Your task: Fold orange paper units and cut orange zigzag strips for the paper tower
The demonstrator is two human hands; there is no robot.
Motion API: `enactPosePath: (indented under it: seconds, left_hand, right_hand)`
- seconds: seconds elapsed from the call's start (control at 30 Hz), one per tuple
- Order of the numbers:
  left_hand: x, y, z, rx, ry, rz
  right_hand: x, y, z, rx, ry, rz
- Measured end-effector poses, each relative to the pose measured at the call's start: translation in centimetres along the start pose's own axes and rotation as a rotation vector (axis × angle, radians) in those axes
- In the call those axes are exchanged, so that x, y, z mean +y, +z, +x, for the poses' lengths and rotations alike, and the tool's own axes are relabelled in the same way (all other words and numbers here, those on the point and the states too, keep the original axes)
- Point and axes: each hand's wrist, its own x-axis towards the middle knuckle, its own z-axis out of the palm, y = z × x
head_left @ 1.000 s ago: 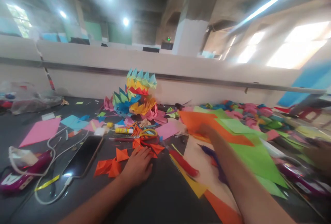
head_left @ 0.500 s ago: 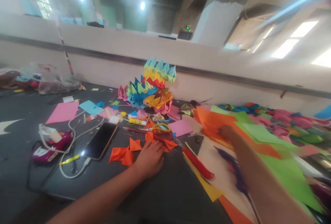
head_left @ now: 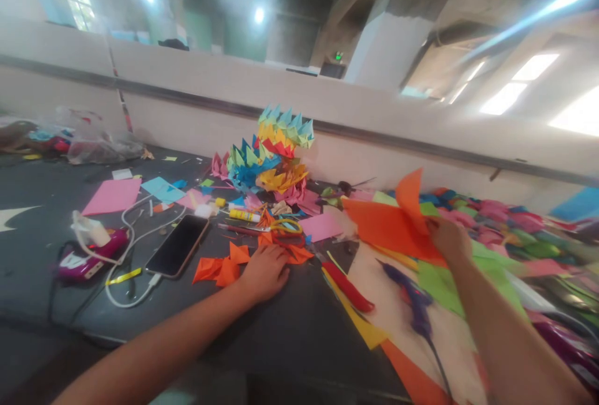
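My left hand lies palm down on the dark table, fingers stretched out and touching folded orange paper pieces. Out to the right, my right hand pinches an orange paper sheet, its near corner curling upward. Below that sheet, a dark purple glue gun rests on beige paper. A red-handled tool lies between my hands. Scissors with yellow handles and a yellow glue stick are just beyond my left hand.
A tiered folded-paper model stands near the low wall. A phone with a white cable and a magenta power strip are at left. Green sheets lie by a colourful paper heap at right.
My right hand has moved right and lifted an orange sheet from the stack, bending its edge upward and uncovering green paper. My left hand stays by the folded orange pieces.
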Motion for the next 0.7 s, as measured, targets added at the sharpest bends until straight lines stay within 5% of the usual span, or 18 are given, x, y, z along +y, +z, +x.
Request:
enactPosePath:
  seconds: [0.2, 0.4, 0.5, 0.6, 0.7]
  left_hand:
    - [-0.5, -1.2, 0.1, -0.079, -0.037, 0.148]
    - [-0.2, -4.1, -1.7, 0.002, -0.115, 0.136]
    - [1.3, -6.0, -3.3, 0.089, -0.212, -0.437]
    - [3.0, -7.0, -4.7, -0.152, -0.332, -1.116]
    - [3.6, -6.9, -5.3, -0.275, -0.399, -1.397]
  right_hand:
    - [-2.6, -7.1, -4.3, 0.180, -0.227, 0.267]
    - [-6.4, -13.4, -16.8, 0.337, -1.003, 0.430]
    - [-7.0, -13.2, -22.4, 0.346, -1.229, 0.405]
    - [-7.6, -10.8, -25.7, 0.172, -1.373, 0.348]
    - [-8.6, -7.7, -27.4, 0.062, -1.421, 0.345]
